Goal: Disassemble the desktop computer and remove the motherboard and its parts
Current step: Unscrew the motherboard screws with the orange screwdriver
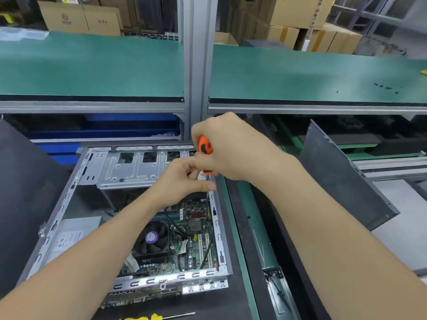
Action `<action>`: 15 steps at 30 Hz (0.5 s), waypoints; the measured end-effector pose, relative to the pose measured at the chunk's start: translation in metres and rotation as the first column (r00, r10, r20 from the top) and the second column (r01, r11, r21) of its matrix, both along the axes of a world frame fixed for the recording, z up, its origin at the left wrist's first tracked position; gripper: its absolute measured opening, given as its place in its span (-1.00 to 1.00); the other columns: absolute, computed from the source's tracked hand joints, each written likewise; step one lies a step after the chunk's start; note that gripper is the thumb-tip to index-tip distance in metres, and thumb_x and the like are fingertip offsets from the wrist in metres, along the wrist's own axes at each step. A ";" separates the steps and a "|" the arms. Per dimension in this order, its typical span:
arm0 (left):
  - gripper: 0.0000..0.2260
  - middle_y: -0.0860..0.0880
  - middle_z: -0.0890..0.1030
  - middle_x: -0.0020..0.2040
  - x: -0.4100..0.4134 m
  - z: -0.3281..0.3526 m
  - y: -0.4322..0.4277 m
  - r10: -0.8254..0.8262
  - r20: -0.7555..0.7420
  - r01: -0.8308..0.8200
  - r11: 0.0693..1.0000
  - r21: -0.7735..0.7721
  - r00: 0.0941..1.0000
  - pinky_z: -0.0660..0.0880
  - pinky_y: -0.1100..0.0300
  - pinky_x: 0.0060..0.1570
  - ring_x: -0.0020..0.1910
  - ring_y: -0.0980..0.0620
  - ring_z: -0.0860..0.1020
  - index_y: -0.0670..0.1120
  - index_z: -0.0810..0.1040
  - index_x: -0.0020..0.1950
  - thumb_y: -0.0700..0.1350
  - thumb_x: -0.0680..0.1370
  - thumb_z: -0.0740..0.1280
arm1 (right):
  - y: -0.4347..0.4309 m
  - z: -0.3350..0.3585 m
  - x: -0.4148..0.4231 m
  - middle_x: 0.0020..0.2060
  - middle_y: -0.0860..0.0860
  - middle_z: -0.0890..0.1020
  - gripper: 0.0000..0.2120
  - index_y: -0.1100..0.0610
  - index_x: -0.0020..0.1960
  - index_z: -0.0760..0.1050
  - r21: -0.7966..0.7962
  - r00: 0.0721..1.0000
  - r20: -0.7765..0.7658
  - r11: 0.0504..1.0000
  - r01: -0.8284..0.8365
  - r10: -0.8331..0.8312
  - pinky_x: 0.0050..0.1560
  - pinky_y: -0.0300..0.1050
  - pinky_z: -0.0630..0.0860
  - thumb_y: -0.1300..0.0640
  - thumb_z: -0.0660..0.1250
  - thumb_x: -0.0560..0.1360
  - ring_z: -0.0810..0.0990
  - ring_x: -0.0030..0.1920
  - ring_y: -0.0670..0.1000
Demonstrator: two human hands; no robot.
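Motherboard (pixel 196 229) seated in the open case (pixel 62 204), lower right, black cables lying across it. Case lies flat on the black mat (pixel 233 303).

Right hand (pixel 233 148) clamped round the orange screwdriver (pixel 205 146) at the far right corner, by the drive cage (pixel 129 169). Left hand (pixel 184 181) close against it, fingers curled at the shaft; whether pinching shaft or screw, can't tell.

Risks: tip slips and stabs the board below; a freed screw drops among the components.

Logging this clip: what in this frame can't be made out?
Head view:
- Tip of the screwdriver gripped by the right hand, and any screw under it: hidden behind the left hand.
- Whether the left hand pinches anything: its curled fingers cover it.
- Text of the power supply label: too small, blurred.
- The yellow object: cut off by the bottom edge.
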State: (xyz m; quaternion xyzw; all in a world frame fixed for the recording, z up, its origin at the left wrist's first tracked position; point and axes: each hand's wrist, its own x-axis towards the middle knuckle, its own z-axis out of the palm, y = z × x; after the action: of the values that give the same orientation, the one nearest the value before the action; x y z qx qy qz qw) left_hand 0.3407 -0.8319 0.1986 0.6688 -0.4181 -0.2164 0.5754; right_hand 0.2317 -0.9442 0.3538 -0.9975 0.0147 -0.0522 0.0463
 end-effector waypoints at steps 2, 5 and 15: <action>-0.84 0.07 0.08 -0.39 -0.001 0.003 0.004 -0.046 0.016 0.046 0.999 0.025 0.999 0.04 0.16 -0.35 -0.39 0.04 0.07 -0.02 0.61 -0.03 -0.04 0.50 0.55 | 0.000 0.006 -0.002 -0.20 -0.09 0.50 -0.98 0.00 -0.10 0.56 0.001 0.996 -0.076 0.999 -0.048 0.048 -0.21 -0.11 0.49 0.10 0.38 0.50 0.54 -0.09 0.01; -0.69 0.12 0.16 -0.44 -0.002 0.000 0.006 -0.067 0.019 0.066 0.996 0.053 0.998 0.08 0.26 -0.40 -0.45 0.13 0.13 0.09 0.57 -0.35 -0.11 0.58 0.45 | 0.005 0.005 0.001 -0.22 0.02 0.61 -0.93 0.10 -0.24 0.54 -0.018 0.989 -0.129 0.997 -0.077 0.074 -0.13 0.00 0.60 0.21 0.32 0.40 0.60 -0.09 0.10; -0.75 -0.41 0.52 -0.26 -0.003 0.004 -0.004 0.039 -0.006 -0.038 0.999 0.021 0.999 0.37 0.02 -0.14 -0.27 -0.17 0.34 0.07 0.70 -0.15 0.19 0.35 0.59 | 0.009 -0.011 0.000 -0.37 -0.04 0.25 -0.57 0.04 -0.24 0.27 -0.155 0.965 0.245 0.979 0.132 -0.092 -0.39 -0.10 0.09 -0.27 0.24 0.56 0.34 -0.32 0.14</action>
State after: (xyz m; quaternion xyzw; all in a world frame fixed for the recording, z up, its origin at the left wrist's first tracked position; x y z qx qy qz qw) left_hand 0.3376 -0.8362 0.2026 0.6821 -0.4010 -0.2118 0.5737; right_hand 0.2317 -0.9348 0.3433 -0.9820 0.0612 -0.1740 -0.0406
